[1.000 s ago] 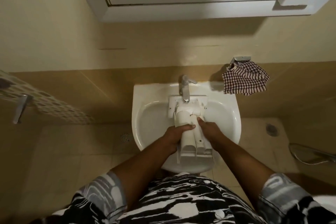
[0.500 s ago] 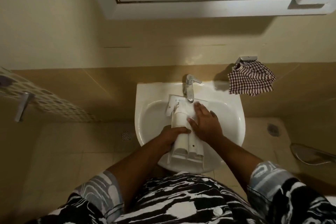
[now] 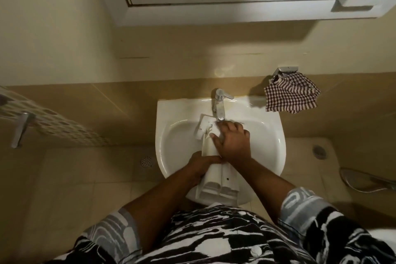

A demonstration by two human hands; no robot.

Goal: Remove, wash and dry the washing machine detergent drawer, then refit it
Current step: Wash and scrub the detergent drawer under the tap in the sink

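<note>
The white detergent drawer (image 3: 220, 180) lies lengthwise over the white basin (image 3: 270, 148), its far end under the chrome tap (image 3: 219, 105). My left hand (image 3: 201, 167) grips the drawer's left side near the middle, fingers curled over its top. My right hand (image 3: 232, 141) lies flat on the drawer's far half, fingers spread and pointing toward the tap. Whether water is running cannot be told.
A checked cloth (image 3: 291, 94) hangs from a metal holder on the wall, right of the basin. A mirror cabinet (image 3: 225, 10) juts out overhead. A shower hose (image 3: 364, 182) lies on the floor at right. A floor drain (image 3: 146, 162) sits left of the basin.
My right hand has slid from the drawer's middle up to its far end by the tap. The left hand keeps its grip. The view has shifted slightly.
</note>
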